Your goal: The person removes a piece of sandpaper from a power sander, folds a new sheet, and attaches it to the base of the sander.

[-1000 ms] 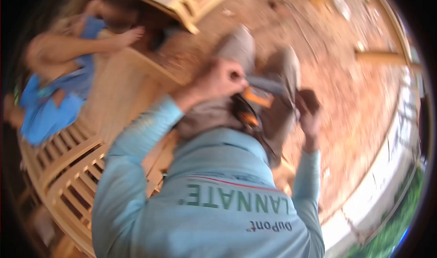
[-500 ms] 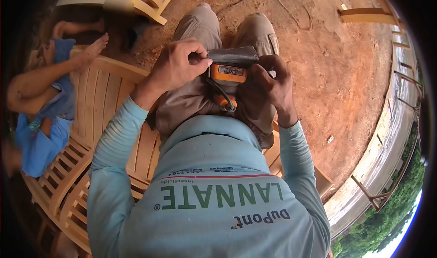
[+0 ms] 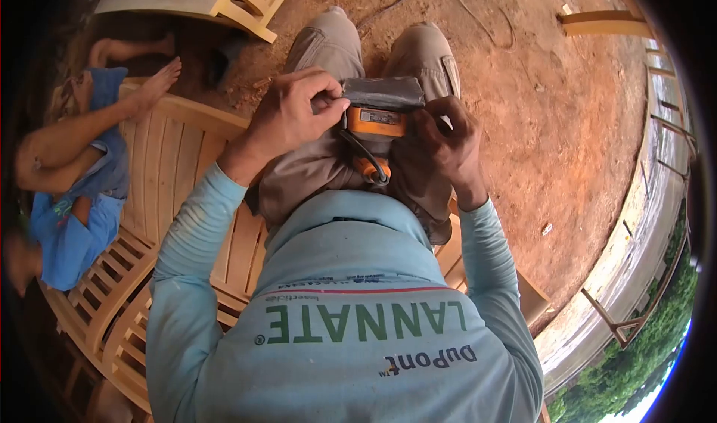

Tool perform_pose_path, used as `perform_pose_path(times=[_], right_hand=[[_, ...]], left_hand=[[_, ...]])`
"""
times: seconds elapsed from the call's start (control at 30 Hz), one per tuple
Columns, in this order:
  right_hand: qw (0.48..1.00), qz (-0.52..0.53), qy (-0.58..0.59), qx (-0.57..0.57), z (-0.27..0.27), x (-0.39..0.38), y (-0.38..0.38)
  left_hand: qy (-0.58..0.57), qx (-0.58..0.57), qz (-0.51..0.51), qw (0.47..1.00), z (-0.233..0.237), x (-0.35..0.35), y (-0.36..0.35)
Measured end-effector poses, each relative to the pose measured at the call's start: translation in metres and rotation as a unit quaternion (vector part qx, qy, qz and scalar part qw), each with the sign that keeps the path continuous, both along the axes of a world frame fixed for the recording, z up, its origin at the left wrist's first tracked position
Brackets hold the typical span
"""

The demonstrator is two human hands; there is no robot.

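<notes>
An orange electric sander [image 3: 376, 123] lies between my thighs, its base turned up and away from me and its cord bent beside the orange handle end. A dark grey sheet of sandpaper [image 3: 382, 91] lies across that base. My left hand [image 3: 302, 109] is closed, thumb and fingers pinching the sheet's left edge. At the sander's right end, my right hand [image 3: 450, 141] has its thumb and fingers curled together against the sheet's corner. Its fingertips are in shadow, so the exact grip is partly hidden.
I sit on a slatted wooden bench [image 3: 172, 135]. Another person in blue [image 3: 78, 232] sits at the left with one bare foot on it. Wooden furniture [image 3: 254, 8] stands at the far left. A cable [image 3: 478, 20] runs over the dirt ground [image 3: 553, 132].
The sheet's near edge has tilted slightly, showing more of its face. Both hands stay at its ends with only small finger movements. The view has shifted slightly.
</notes>
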State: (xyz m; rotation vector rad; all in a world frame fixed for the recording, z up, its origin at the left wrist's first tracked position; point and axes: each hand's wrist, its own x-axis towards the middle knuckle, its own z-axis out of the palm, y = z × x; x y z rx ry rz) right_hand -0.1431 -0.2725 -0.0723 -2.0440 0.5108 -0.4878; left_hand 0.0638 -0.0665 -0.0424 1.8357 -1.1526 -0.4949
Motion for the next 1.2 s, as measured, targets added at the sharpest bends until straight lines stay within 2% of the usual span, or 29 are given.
perform_pose_path(times=[0.1,0.2,0.3,0.4,0.5,0.7,0.8,1.0,1.2], right_hand=[[1.0,0.001,0.004,-0.004,0.002,0.0,0.0],[1.0,0.011,0.006,0.018,0.004,0.002,-0.001],[1.0,0.013,0.003,0.012,0.006,0.004,-0.001],[1.0,0.016,-0.005,0.02,0.004,0.004,-0.001],[1.0,0.013,0.002,0.019,0.002,0.003,-0.002],[0.999,0.013,-0.008,0.031,0.003,0.003,0.0],[0.999,0.015,-0.019,0.023,0.001,0.003,-0.001],[0.998,0.023,-0.029,0.046,0.0,0.002,-0.002],[0.997,0.029,-0.036,0.057,-0.005,0.001,-0.003]], left_hand=[[-0.01,-0.01,-0.007,1.0,-0.003,0.0,0.001],[-0.008,0.057,0.004,0.998,0.002,0.002,0.003],[-0.1,0.03,0.05,0.993,0.014,0.003,-0.004],[-0.191,-0.062,-0.031,0.979,0.037,0.006,-0.022],[-0.211,0.019,-0.148,0.966,0.031,0.005,-0.038],[-0.209,0.038,-0.196,0.957,0.02,0.007,-0.052],[-0.223,0.111,-0.199,0.948,0.02,0.005,-0.06],[-0.223,0.175,-0.248,0.927,0.033,0.011,-0.071],[-0.218,0.155,-0.286,0.92,0.042,0.016,-0.068]])
